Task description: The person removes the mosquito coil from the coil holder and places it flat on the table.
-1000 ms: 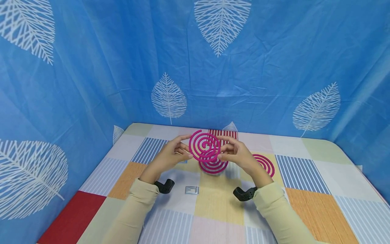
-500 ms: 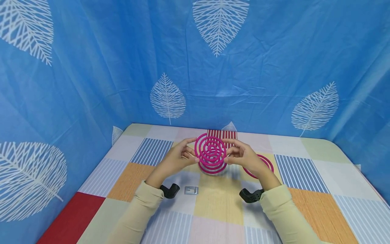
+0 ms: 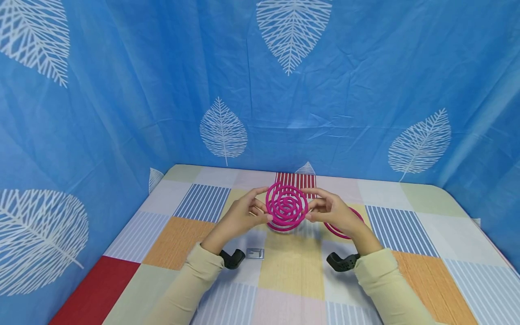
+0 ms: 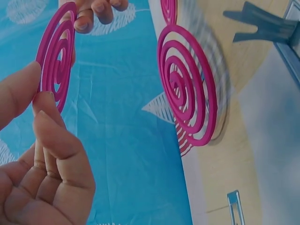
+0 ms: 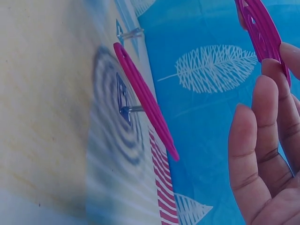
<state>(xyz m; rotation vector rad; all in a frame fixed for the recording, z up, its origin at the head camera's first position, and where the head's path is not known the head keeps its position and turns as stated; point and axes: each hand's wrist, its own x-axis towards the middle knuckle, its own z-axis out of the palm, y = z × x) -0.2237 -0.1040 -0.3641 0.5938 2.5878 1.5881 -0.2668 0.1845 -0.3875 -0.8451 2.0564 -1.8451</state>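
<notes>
— Blue cloth (image 3: pixel 122 113) with white leaf prints hangs on all sides, and below it is the surface (image 3: pixel 292 266) with a patchwork cover. What do the hands hold?

— Both hands hold one pink spiral coil (image 3: pixel 286 205) in the air, near the middle of the surface. The left hand (image 3: pixel 239 216) pinches its rim at 9 o'clock, the right hand (image 3: pixel 335 212) at 3 o'clock. The fingers (image 4: pixel 28 89) are curled on the thin edge only, I think because such a coil is brittle and a grip on the inside rings could break it.

— Why is it held upright, facing the person?

— In my judgement, so that the person sees the whole spiral and can control it from two sides. The left wrist view shows it edge-on between the fingertips.

— And the other coil under it?

— A second pink coil (image 4: pixel 190 89) stands just behind and below, at 6 o'clock from the held one. It sits on a small metal stand (image 5: pixel 124 103), so it is lifted a little above the surface; the right wrist view shows its shadow under it.

— Anything more?

— A third coil (image 3: pixel 345 225) lies flat at 4 o'clock, partly hidden by the right hand. One more metal stand (image 3: pixel 255 253) lies at 7 o'clock, beside the left wrist.
</notes>
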